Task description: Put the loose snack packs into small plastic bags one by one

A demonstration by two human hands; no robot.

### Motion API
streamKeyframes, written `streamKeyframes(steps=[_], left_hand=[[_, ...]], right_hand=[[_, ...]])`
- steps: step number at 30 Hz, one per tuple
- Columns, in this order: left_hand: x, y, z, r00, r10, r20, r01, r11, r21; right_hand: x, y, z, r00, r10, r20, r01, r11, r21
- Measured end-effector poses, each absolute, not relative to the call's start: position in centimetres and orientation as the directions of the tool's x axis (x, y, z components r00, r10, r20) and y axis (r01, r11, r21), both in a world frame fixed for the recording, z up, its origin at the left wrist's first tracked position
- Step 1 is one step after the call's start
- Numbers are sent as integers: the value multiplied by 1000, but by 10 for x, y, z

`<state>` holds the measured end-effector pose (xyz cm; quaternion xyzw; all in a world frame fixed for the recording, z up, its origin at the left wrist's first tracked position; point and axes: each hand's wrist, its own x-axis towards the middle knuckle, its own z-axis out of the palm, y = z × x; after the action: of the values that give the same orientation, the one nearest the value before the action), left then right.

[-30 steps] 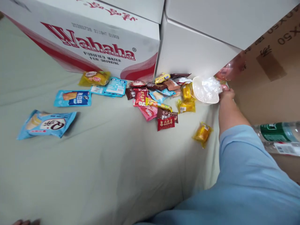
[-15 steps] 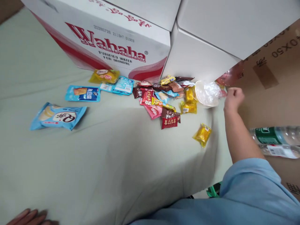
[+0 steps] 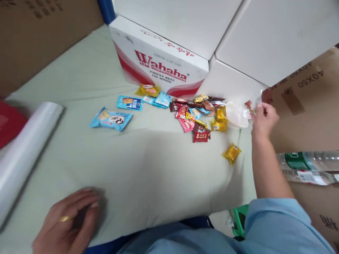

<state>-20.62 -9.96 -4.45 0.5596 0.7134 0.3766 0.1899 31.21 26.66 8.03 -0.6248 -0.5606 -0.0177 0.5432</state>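
My right hand (image 3: pixel 265 121) pinches a clear plastic wrapper (image 3: pixel 256 98), lifted beside a white bowl (image 3: pixel 237 114) at the back right of the cloth-covered table (image 3: pixel 159 169). The bowl lies against small yellow packets (image 3: pixel 219 125) and a heap of wrapped sweets and snacks (image 3: pixel 186 125). One more yellow packet (image 3: pixel 232 153) lies apart, nearer to me. On the cloth at the lower left rests my left hand (image 3: pixel 70 218), fingers loosely bent, thumb apart, nothing held. Beyond it are a blue snack bag (image 3: pixel 111 119) and a flat blue pouch (image 3: pixel 129 103).
A Wahaba-style water carton, printed "Wahaha" (image 3: pixel 164 68), and white boxes (image 3: pixel 238 76) stand along the back. At the left edge lie a clear plastic roll (image 3: pixel 29 151) and a red object (image 3: pixel 9 123). Plastic bottles (image 3: pixel 309 160) lie at right by a cardboard box (image 3: pixel 293 130).
My left hand has come further into view over the cloth. The right hand has raised the clear wrapper away from the bowl. The view has shifted, showing the plastic roll at left.
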Motion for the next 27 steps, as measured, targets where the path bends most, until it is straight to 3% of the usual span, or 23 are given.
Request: streamKeyframes(steps=[2,4,6,8,10,14,17,20,23,27], left_hand=[[-185,-78,-23,-284,955,88,570,94,816],[-158,-46,-8,-219,976,11,381,75,922],[-130,-10,-5,-80,979,-190,70,195,978],[-107,22,-12,88,965,-248,-224,262,939],[-94,44,-24,154,962,-225,-334,265,905],[-93,53,-40,28,976,-217,-364,212,907],[-100,46,-42,-29,968,-251,-395,220,892],[-104,44,-42,-16,969,-247,-396,220,891],[-104,47,-41,52,974,-220,-362,223,905],[-102,49,-40,147,970,-192,-372,234,898]], right_hand=[[263,227,78,364,826,431,380,291,-878],[206,182,61,163,976,141,22,140,-990],[151,141,36,-26,996,-82,-177,-85,-980],[108,110,8,-115,973,-199,-255,-223,-941],[83,93,-14,-128,964,-235,-227,-259,-939],[78,85,-35,-138,977,-163,-40,-170,-985],[90,86,-33,-115,992,52,53,59,-997],[92,83,-27,-264,935,239,157,286,-945],[86,78,-26,-374,899,228,240,331,-913],[81,75,-31,-284,951,120,230,189,-955]])
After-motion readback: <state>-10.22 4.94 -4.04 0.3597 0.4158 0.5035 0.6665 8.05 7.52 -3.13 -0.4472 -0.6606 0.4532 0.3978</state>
